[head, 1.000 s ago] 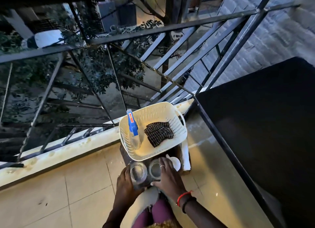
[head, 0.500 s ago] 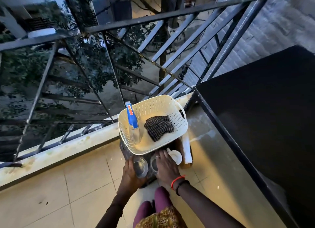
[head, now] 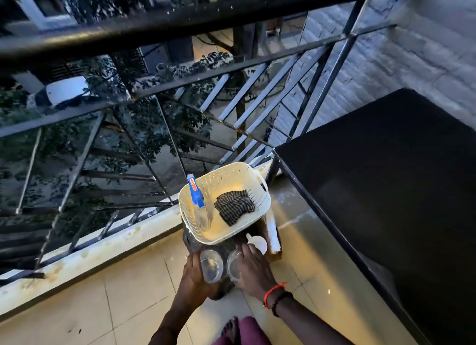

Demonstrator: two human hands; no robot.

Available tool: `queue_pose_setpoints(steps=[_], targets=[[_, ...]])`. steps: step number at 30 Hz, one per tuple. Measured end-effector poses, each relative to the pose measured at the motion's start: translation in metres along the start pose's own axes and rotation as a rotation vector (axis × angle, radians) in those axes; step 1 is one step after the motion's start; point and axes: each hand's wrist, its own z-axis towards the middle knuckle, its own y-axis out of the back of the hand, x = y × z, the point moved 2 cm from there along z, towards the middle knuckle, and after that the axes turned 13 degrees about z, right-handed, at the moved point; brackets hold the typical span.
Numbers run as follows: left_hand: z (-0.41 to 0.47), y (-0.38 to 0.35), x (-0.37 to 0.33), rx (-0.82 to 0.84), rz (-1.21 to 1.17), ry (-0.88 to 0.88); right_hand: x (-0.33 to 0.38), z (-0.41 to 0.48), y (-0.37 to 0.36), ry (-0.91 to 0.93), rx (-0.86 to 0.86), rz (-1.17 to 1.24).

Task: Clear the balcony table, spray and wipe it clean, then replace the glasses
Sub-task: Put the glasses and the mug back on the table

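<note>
Two clear glasses stand side by side on a low dark stool. My left hand grips the left glass. My right hand grips the right glass, fingers curled over its rim. Behind the glasses a cream perforated basket holds a spray bottle with a blue trigger head and a folded checked cloth. The black balcony table fills the right side, its top bare.
A small white lid and a white roll lie on the stool beside the basket. A black metal railing runs along the balcony edge over a low kerb. Beige floor tiles spread to the left.
The camera has risen and pulled back from the stool. Both hands stay round the two glasses, which look slightly higher and nearer to me than before.
</note>
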Motion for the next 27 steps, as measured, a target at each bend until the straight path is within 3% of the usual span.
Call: queue_pose_setpoints(steps=[6, 20, 27], targets=[[-0.006, 0.030, -0.037, 0.089, 0.051, -0.101, -0.002, -0.031, 0.044, -0.155, 0.055, 0.124], [-0.017, 0.069, -0.197, 0.184, 0.148, -0.266, -0.028, -0.140, 0.175, -0.267, -0.127, 0.157], [-0.044, 0.059, -0.288, 0.203, 0.273, -0.414, -0.054, -0.219, 0.226, -0.340, -0.327, 0.212]])
